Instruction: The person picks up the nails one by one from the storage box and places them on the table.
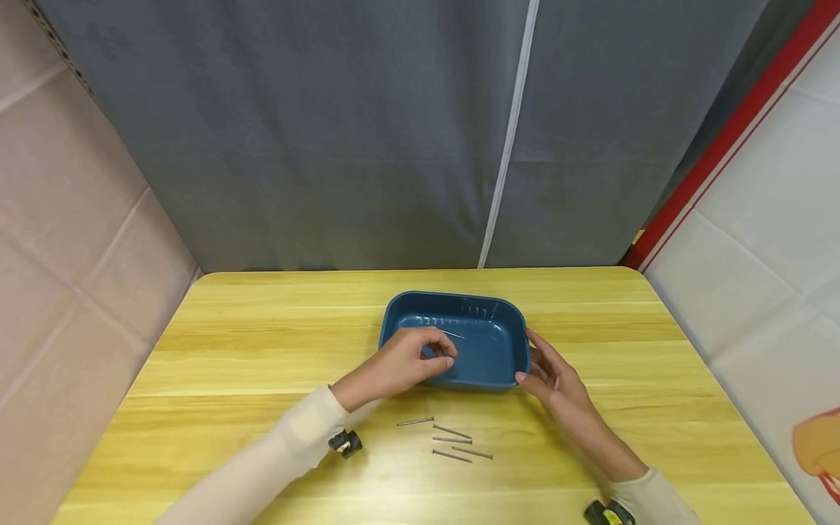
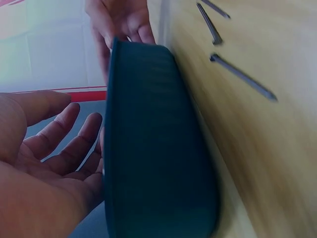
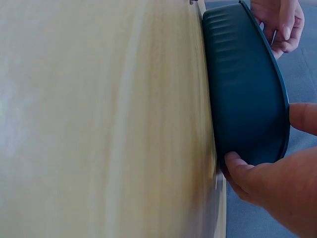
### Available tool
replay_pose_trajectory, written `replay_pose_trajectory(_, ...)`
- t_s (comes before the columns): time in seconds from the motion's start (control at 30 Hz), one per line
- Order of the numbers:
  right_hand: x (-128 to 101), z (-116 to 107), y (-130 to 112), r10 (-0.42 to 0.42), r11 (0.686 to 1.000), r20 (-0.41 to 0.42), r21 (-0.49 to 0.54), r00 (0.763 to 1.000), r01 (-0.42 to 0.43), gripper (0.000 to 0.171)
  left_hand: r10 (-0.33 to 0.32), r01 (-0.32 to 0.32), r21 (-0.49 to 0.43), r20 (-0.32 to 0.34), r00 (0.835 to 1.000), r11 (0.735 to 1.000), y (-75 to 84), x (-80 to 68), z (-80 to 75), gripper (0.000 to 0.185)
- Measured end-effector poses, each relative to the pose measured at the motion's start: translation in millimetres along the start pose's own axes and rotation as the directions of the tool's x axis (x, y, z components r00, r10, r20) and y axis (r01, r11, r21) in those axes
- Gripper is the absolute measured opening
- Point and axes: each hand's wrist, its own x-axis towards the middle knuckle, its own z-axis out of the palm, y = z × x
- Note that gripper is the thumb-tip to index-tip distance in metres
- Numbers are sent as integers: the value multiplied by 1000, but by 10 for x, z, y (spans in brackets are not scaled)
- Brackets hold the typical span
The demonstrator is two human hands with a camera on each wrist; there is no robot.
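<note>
A blue rectangular tray (image 1: 494,351) sits on the wooden table. My left hand (image 1: 410,359) hovers over the left part of its opening. In the left wrist view that hand's loosely bent fingers (image 2: 69,136) hold nothing. A thin nail (image 1: 453,335) lies inside the tray, partly hidden behind the left hand. My right hand (image 1: 564,390) grips the tray's right end, thumb at the rim; the right wrist view shows its fingertips (image 3: 237,161) low on the tray's wall. Several grey nails (image 1: 453,440) lie loose on the table in front of the tray.
The wooden table (image 1: 275,343) ends at a grey curtain (image 1: 328,146) behind. Pale sheeting hangs on the left (image 1: 72,219) and on the right (image 1: 755,219), with a red band (image 1: 728,138) by the right side. Both wrists wear small black cameras.
</note>
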Motion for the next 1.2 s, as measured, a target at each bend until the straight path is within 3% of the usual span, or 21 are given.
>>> replay_pose_trajectory(0.33, -2, -3, 1, -8, 1000, 7, -4, 1000, 8, 75, 56, -49, 177, -35, 998, 983, -73, 66, 10, 10)
replay_pose_trajectory(0.7, 9, -1, 6, 0, 1000, 9, 3, 1000, 0, 76, 70, -55, 380, -25, 997, 923, -123, 107, 7, 15)
replay_pose_trajectory(1.2, 4, -14, 2, -6, 1000, 7, -7, 1000, 6, 76, 55, -68, 449, 42, 998, 891, -174, 213, -25, 18)
